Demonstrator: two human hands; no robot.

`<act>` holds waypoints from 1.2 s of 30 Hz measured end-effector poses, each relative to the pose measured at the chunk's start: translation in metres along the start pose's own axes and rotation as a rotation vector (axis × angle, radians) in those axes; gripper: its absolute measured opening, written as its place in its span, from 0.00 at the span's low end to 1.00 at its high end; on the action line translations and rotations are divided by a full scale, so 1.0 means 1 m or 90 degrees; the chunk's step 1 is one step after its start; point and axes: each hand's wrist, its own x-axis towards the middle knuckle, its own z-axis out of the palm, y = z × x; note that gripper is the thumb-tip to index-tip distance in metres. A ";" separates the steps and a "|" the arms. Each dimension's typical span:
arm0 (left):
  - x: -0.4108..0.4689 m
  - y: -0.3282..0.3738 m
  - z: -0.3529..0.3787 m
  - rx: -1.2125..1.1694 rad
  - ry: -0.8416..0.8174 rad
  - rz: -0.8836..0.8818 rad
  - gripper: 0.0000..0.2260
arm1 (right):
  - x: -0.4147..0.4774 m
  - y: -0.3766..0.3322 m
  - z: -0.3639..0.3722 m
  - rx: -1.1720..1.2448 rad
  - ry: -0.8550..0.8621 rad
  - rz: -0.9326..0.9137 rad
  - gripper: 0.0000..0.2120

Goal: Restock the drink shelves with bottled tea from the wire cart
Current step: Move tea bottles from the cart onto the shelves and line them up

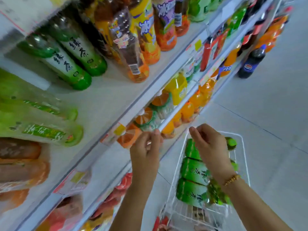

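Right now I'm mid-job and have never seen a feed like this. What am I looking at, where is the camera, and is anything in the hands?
There is no machine here. A person is working bare-handed, and the single picture comes from a wide-angle camera on their head, looking forward and down. That is why the shelves look tilted and bent.

The left hand and the right hand, which has a bead bracelet at the wrist, hover with curled fingers above a white wire cart. In the cart lie green tea bottles.

On the left, the upper shelf carries similar green-labelled bottles. Orange drinks fill a row lower down.

Neither hand holds a bottle. The picture is too blurred to tell whether the fingers pinch something thin.
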 end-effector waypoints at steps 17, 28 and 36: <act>-0.045 -0.192 0.229 0.389 -0.654 -0.123 0.28 | -0.088 0.247 -0.047 -0.253 -0.234 0.491 0.21; -0.104 -0.213 0.212 0.439 -0.814 -0.209 0.37 | -0.091 0.256 -0.032 -0.316 -0.199 0.400 0.17; -0.093 -0.177 0.188 0.239 -0.691 -0.170 0.32 | -0.063 0.183 -0.113 -0.121 -0.139 0.132 0.11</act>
